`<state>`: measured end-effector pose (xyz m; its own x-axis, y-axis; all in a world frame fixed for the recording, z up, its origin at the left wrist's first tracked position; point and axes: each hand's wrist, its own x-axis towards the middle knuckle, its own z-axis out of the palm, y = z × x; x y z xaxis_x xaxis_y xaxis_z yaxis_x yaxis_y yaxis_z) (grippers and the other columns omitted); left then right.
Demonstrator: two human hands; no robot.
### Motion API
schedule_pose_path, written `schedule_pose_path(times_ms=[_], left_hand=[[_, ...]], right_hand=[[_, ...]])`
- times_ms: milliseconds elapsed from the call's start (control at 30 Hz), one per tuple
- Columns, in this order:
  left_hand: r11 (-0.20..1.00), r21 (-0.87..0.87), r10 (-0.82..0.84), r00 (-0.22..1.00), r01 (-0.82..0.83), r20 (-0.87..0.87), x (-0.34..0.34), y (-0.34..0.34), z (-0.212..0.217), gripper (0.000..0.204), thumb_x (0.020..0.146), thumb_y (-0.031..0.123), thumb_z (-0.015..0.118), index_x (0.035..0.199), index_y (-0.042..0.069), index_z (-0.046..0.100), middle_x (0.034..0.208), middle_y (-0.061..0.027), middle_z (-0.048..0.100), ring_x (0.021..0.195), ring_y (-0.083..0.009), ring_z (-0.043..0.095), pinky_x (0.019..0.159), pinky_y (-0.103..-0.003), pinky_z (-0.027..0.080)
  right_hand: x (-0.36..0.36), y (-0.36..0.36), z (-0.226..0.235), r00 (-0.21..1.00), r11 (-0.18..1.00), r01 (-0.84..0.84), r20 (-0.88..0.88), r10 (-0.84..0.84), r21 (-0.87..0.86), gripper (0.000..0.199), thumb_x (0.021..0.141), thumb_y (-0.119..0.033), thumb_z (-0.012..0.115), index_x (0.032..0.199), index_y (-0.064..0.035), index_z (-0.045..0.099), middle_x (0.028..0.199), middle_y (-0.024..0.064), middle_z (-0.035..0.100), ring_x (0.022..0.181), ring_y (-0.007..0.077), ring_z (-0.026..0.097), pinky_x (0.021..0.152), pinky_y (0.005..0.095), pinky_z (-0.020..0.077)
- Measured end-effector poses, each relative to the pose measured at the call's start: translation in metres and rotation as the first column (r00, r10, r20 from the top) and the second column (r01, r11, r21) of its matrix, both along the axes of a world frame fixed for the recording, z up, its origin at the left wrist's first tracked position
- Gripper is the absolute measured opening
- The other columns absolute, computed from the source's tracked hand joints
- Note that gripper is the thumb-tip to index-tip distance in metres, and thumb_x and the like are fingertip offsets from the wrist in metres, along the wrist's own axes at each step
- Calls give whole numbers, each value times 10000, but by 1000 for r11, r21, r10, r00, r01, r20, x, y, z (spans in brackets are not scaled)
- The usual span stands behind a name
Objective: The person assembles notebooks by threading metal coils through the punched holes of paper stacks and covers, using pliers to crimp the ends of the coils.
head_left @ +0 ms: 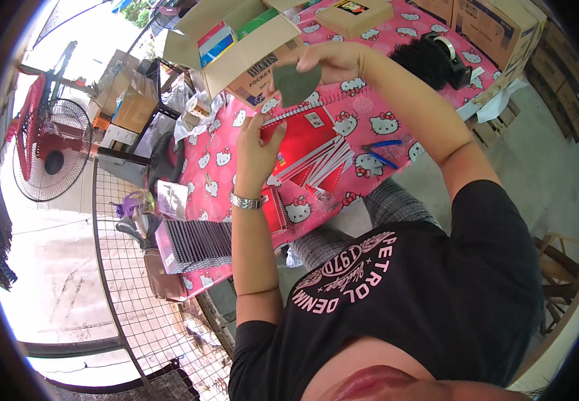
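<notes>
A red-covered notebook (303, 137) lies on the pink patterned tablecloth, a white spiral coil (295, 110) running along its far edge. My left hand (257, 144), with a metal watch on the wrist, grips the notebook's left corner between thumb and fingers. Above the coil, my right hand (329, 61) is closed on a flat, dark grey-green piece (297, 87) with a rounded lower edge. More coil (343, 95) sticks out to the right past the notebook's edge. Several red-and-white booklets (323, 167) lie fanned at the notebook's near side.
Blue-handled pliers (384, 154) rest to the right. An open carton (263, 70) with notebooks stands at the back, beside a smaller box (353, 17). A tape dispenser (455, 63) sits far right next to black bristly material (420, 61). Dark ridged stacks (199, 244) lie near left; a fan (52, 150) stands beyond.
</notes>
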<state>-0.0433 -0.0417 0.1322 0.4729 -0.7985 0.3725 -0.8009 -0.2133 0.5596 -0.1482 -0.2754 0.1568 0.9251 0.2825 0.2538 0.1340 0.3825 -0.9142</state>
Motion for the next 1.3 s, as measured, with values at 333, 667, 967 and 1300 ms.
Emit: schedule_pose_path(times_ms=[333,667,967,1300], left_hand=[[997,70,-18,994,25,-107,-2,-6,13,250,843,163,731,1014,16,623,853,-20,633,684,-66,529,587,-239,400],[1000,9,-6,950,9,-312,11,-3,7,173,882,85,670,1004,-20,605,899,-66,652,751,-88,609,661,-233,514],[966,-204,9,805,-161,-593,12,17,-17,213,937,119,615,1067,-46,578,814,-37,560,625,-99,599,587,-253,574],[939,-291,-45,774,-183,-631,2,15,-23,210,923,116,638,1053,-39,580,779,-21,563,670,-87,599,584,-261,589]], right_hand=[[10,1,5,990,778,130,40,-134,-614,483,804,-242,664,1205,19,606,1053,89,672,941,162,640,881,276,479],[27,-51,-103,792,251,466,275,-545,-848,409,813,-406,665,968,-28,695,895,95,697,884,268,663,803,381,519],[-90,46,-276,370,-513,473,690,-622,-716,669,808,-414,665,1362,-108,448,1416,144,384,1314,392,358,1015,585,328],[-108,79,-180,27,-274,852,561,-827,-446,506,816,-236,679,1272,-66,541,1140,142,585,1086,342,512,966,437,381]])
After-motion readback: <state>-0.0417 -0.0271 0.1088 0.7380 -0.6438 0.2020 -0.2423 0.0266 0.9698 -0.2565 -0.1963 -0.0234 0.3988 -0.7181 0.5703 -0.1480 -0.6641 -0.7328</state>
